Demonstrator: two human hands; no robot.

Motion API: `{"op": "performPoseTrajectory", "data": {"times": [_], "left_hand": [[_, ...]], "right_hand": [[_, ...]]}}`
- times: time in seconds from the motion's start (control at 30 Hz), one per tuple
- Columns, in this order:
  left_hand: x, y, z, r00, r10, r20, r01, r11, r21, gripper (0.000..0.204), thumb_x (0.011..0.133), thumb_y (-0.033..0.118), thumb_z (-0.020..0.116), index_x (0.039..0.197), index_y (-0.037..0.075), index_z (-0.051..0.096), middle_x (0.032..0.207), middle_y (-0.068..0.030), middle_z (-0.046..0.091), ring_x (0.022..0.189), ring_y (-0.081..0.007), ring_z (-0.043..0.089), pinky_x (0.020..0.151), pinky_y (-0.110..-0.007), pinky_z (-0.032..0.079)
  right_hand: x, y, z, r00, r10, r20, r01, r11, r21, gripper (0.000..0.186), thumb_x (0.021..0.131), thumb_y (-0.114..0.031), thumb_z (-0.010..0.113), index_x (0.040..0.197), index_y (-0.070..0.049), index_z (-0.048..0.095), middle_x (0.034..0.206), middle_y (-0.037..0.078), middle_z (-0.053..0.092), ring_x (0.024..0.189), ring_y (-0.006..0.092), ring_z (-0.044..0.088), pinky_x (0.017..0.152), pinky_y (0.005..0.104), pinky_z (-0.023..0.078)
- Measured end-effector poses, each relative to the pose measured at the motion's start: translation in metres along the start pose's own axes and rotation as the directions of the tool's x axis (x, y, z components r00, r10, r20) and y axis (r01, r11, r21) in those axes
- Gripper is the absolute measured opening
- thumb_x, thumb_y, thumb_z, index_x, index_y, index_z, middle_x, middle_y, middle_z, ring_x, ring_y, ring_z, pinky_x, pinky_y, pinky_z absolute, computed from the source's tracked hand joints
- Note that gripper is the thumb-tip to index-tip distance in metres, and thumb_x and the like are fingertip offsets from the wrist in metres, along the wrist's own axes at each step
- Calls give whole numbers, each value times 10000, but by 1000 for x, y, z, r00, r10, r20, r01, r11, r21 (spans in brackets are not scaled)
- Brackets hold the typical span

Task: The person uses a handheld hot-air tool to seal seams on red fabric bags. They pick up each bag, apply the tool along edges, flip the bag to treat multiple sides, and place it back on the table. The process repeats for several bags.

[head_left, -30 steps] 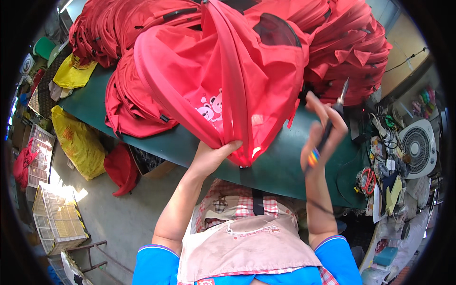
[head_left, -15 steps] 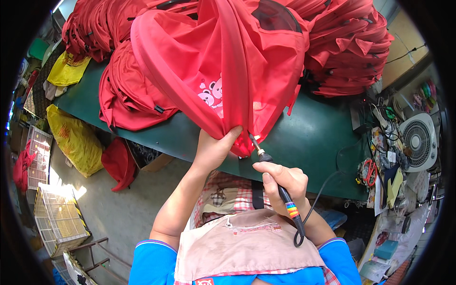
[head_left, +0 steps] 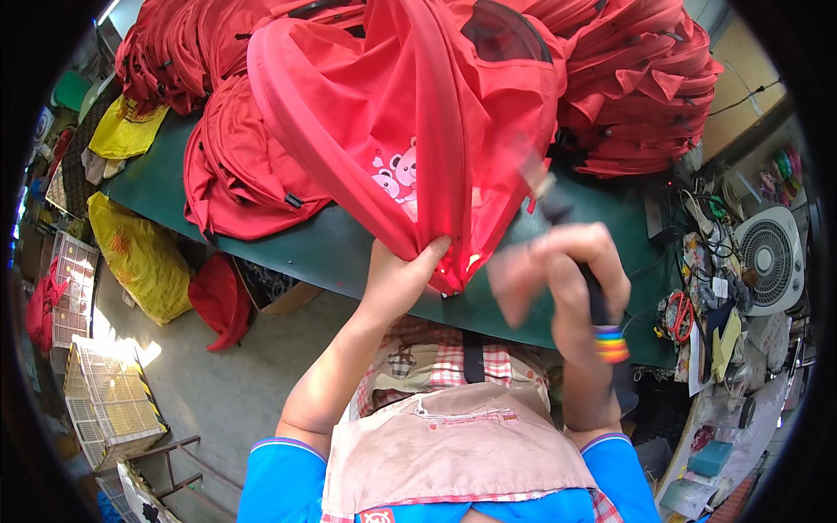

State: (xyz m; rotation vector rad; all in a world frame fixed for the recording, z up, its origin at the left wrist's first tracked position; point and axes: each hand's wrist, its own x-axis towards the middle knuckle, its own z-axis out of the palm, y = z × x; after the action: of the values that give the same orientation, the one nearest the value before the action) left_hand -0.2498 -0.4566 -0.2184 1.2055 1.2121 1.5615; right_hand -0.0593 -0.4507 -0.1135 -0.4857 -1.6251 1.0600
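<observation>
A red stroller canopy [head_left: 349, 113] with a printed bear picture and a dark mesh window spreads in front of me over the green table. My left hand [head_left: 399, 277] pinches its gathered lower corner, thumb on top of the fabric. My right hand [head_left: 571, 275] is closed round the dark handle of a soldering iron [head_left: 600, 305], which has rainbow-coloured tape on it. The iron's tip is smeared by motion and points up and away, to the right of the pinched corner and near the canopy's right edge.
More red canopies [head_left: 641, 96] are piled at the back, with another stack [head_left: 248, 166] at left. The green table [head_left: 602, 218] carries cables and red-handled scissors [head_left: 680, 315] near a fan [head_left: 767, 261] on the right. A yellow bag [head_left: 139, 261] and plastic crate [head_left: 113, 397] stand left.
My right hand has lifted the soldering iron away from the canopy's corner, up and to the right. The left hand keeps its pinch, and the canopy has shifted slightly.
</observation>
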Motion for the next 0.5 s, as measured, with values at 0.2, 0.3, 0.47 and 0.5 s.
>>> {"op": "performPoseTrajectory", "data": {"times": [0.2, 0.3, 0.47, 0.5], "left_hand": [[-16, -6, 17, 933, -115, -342, -15, 935, -356, 354, 954, 178, 734, 1253, 22, 624, 1169, -64, 686, 1067, -151, 652, 948, -337, 511], [-21, -17, -5, 907, -60, -417, -163, 863, -478, 162, 955, 103, 718, 1113, 70, 711, 1128, -26, 712, 1049, -129, 662, 927, -315, 531], [-2, 5, -12, 942, 204, -267, -188, 978, 86, 124, 917, 85, 755, 1000, -7, 742, 933, -27, 755, 855, -74, 658, 782, -256, 515], [4, 4, -12, 951, 188, -247, -180, 982, 55, 129, 913, 92, 758, 992, -9, 743, 921, -27, 757, 838, -75, 660, 769, -258, 518]], "right_hand": [[69, 117, 1, 782, -603, 156, 497, 453, -740, 246, 886, -72, 688, 1074, -160, 556, 1407, 170, 609, 1362, 338, 520, 1193, 490, 237], [70, 128, -21, 809, -586, -38, 388, 581, -715, 245, 910, -84, 694, 1097, -88, 536, 1416, 201, 588, 1344, 374, 520, 1165, 497, 255], [19, 87, -32, 863, -440, -249, 309, 849, -429, 419, 1065, -319, 522, 1333, -29, 382, 1088, 165, 641, 877, 183, 607, 833, 354, 480], [-2, 74, -22, 911, -316, -267, 256, 937, -237, 448, 1063, -340, 517, 1348, -15, 397, 987, 130, 610, 788, 162, 576, 744, 332, 476]]}}
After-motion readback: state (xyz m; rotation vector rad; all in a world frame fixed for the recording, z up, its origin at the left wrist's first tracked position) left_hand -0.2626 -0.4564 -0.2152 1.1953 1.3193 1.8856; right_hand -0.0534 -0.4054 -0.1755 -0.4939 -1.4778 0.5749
